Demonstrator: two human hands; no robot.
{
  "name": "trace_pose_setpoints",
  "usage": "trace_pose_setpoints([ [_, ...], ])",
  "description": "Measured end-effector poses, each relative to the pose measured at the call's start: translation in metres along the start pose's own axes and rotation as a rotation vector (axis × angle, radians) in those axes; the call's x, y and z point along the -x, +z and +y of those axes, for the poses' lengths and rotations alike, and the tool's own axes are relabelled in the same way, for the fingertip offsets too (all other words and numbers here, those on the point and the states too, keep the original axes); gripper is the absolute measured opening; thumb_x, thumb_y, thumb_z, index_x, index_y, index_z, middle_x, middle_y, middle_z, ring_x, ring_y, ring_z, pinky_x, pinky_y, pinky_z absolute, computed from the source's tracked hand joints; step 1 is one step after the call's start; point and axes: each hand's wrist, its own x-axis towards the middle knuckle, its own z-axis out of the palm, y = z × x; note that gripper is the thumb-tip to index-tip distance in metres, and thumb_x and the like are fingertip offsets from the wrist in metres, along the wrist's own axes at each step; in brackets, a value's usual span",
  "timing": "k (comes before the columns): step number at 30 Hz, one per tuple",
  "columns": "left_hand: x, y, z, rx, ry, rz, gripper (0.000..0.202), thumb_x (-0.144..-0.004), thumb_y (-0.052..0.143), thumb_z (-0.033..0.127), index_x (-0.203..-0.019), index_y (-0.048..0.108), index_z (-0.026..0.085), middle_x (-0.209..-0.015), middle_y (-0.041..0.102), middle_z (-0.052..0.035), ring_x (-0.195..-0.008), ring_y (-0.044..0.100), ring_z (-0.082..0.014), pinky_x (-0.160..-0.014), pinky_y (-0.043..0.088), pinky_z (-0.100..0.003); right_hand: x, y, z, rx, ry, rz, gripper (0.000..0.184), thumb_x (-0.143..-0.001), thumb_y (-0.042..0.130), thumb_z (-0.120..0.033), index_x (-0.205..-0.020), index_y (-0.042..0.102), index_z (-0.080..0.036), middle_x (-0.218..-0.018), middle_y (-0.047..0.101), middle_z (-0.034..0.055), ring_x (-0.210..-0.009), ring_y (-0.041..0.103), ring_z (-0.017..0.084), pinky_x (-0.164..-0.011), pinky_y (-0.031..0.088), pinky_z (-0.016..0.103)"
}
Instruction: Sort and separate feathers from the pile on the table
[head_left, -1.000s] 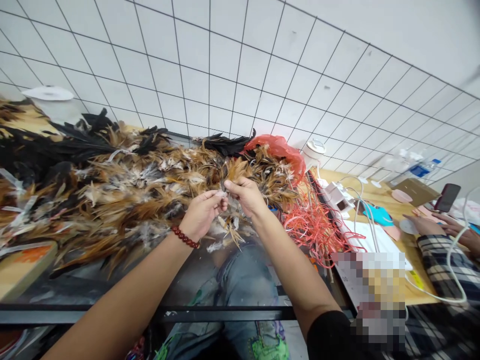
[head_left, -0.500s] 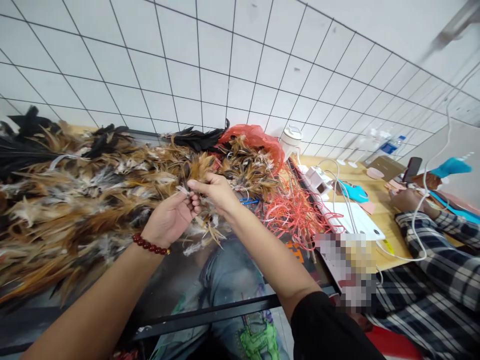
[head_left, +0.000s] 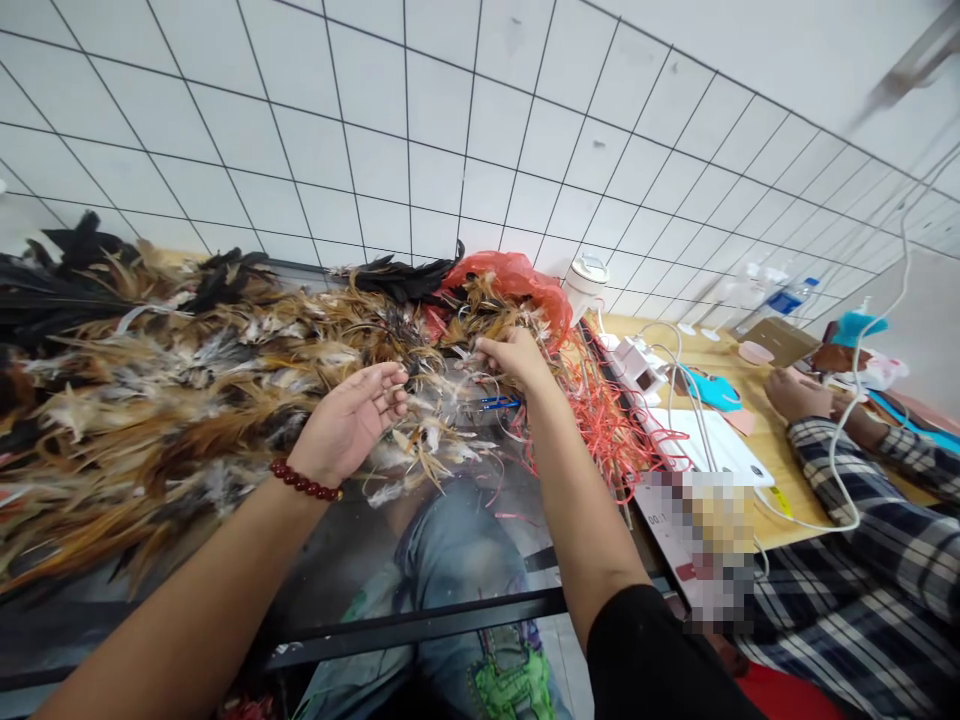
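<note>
My left hand (head_left: 358, 415) rests palm up beside a long heap of brown, tan and white feathers (head_left: 172, 430). Its fingers are loosely curled and apart, with nothing visible in them. Farther right, my right hand (head_left: 516, 362) reaches over a smaller bunch of brown feathers (head_left: 491, 300) lying in a red plastic bag (head_left: 525, 275). Thumb and fingers there are pressed together; what they hold is too small to tell. Just below that hand lie blue thread snips (head_left: 499, 403). Loose feathers (head_left: 427, 440) are scattered between my hands.
Tangled red strips (head_left: 592, 430) lie right of my right forearm. Beyond are a white lidded cup (head_left: 585, 285), a power adapter (head_left: 637, 365) with cables and a white flat device (head_left: 712, 445). A co-worker's plaid sleeve (head_left: 832, 460) is at right. Black feathers (head_left: 401, 277) lie along the tiled wall.
My hands have come apart. The right one moved right and away to the bagged feathers; the left one stayed near its place. The feather bunch they held together is no longer between them.
</note>
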Motion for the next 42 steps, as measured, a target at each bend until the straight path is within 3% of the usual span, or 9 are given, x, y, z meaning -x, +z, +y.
trace_pose_setpoints([
  [5, 0.001, 0.002, -0.001, -0.011, 0.009, 0.057, 0.013, -0.077, 0.066, 0.015, -0.090, 0.069, 0.012, -0.085, 0.066, -0.0063, -0.070, 0.060, -0.0121, -0.064, 0.052, -0.024, 0.006, -0.034, 0.000, 0.576, -0.075, 0.416, 0.028, -0.079, 0.062, -0.027, -0.107, 0.065, -0.020, -0.098, 0.071, 0.0070, -0.090, 0.065, 0.020, -0.082, 0.048, 0.032],
  [12, 0.002, 0.008, -0.013, -0.222, 0.233, 0.216, 0.013, -0.068, 0.072, 0.019, -0.078, 0.067, 0.013, -0.070, 0.066, -0.0021, -0.057, 0.053, -0.0081, -0.056, 0.044, -0.020, 0.017, -0.015, -0.012, 0.916, 0.059, -0.040, 0.019, -0.067, 0.074, -0.035, -0.077, 0.072, -0.019, -0.086, 0.072, 0.0095, -0.083, 0.066, 0.023, -0.073, 0.047, 0.031],
  [16, 0.001, 0.007, -0.021, -0.374, 0.373, 0.194, 0.019, -0.068, 0.073, 0.025, -0.082, 0.068, 0.014, -0.070, 0.066, -0.0012, -0.058, 0.054, -0.0087, -0.058, 0.044, -0.021, 0.019, -0.008, -0.016, 0.887, -0.038, -0.091, 0.010, -0.071, 0.065, -0.020, -0.078, 0.072, -0.018, -0.084, 0.072, 0.0074, -0.080, 0.064, 0.018, -0.071, 0.045, 0.027],
  [20, 0.000, 0.006, -0.024, -0.457, 0.443, 0.177, 0.017, -0.072, 0.069, 0.026, -0.085, 0.067, 0.015, -0.070, 0.066, -0.0015, -0.057, 0.054, -0.0091, -0.059, 0.045, -0.022, 0.030, -0.037, -0.034, 0.790, -0.197, -0.027, 0.011, -0.076, 0.061, -0.022, -0.074, 0.070, -0.017, -0.074, 0.069, 0.0036, -0.071, 0.060, 0.014, -0.067, 0.042, 0.025],
  [25, 0.002, 0.006, -0.031, -0.591, 0.517, 0.136, 0.019, -0.076, 0.064, 0.026, -0.091, 0.066, 0.015, -0.072, 0.064, -0.0015, -0.057, 0.055, -0.0100, -0.057, 0.046, -0.023, 0.053, -0.056, -0.036, 1.052, -0.047, 0.020, 0.012, -0.068, 0.064, -0.012, -0.076, 0.071, -0.017, -0.078, 0.069, 0.0073, -0.072, 0.060, 0.017, -0.066, 0.041, 0.028],
  [28, 0.002, 0.004, -0.037, -0.638, 0.524, 0.075, 0.023, -0.076, 0.063, 0.028, -0.095, 0.065, 0.014, -0.074, 0.064, -0.0020, -0.059, 0.056, -0.0112, -0.057, 0.047, -0.023, 0.066, -0.032, -0.024, 0.919, -0.152, 0.069, 0.016, -0.073, 0.065, -0.021, -0.088, 0.072, -0.022, -0.089, 0.071, 0.0059, -0.079, 0.062, 0.018, -0.070, 0.042, 0.028],
  [31, -0.001, 0.000, -0.041, -0.680, 0.524, 0.043, 0.027, -0.077, 0.061, 0.030, -0.099, 0.065, 0.015, -0.078, 0.064, -0.0027, -0.062, 0.058, -0.0122, -0.060, 0.048, -0.024, 0.077, 0.005, -0.012, 0.702, -0.281, -0.108, 0.013, -0.078, 0.063, -0.023, -0.085, 0.074, -0.024, -0.084, 0.072, 0.0013, -0.079, 0.063, 0.015, -0.071, 0.042, 0.025],
  [37, -0.006, -0.005, -0.043, -0.791, 0.519, 0.046, 0.023, -0.078, 0.058, 0.029, -0.094, 0.067, 0.015, -0.080, 0.067, -0.0046, -0.069, 0.060, -0.0151, -0.064, 0.049, -0.026, 0.084, 0.047, 0.014, 0.653, -0.228, -0.188, 0.016, -0.072, 0.068, -0.029, -0.087, 0.073, -0.024, -0.070, 0.066, -0.0018, -0.064, 0.055, 0.013, -0.063, 0.037, 0.024],
  [42, -0.004, -0.005, -0.042, -0.886, 0.521, 0.030, 0.023, -0.079, 0.057, 0.031, -0.091, 0.070, 0.015, -0.080, 0.069, -0.0058, -0.067, 0.059, -0.0158, -0.064, 0.047, -0.028, 0.078, 0.054, 0.032, -0.072, -0.088, -0.115, 0.012, -0.068, 0.068, -0.031, -0.068, 0.065, -0.019, -0.056, 0.054, -0.0051, -0.053, 0.044, 0.009, -0.057, 0.034, 0.023],
])
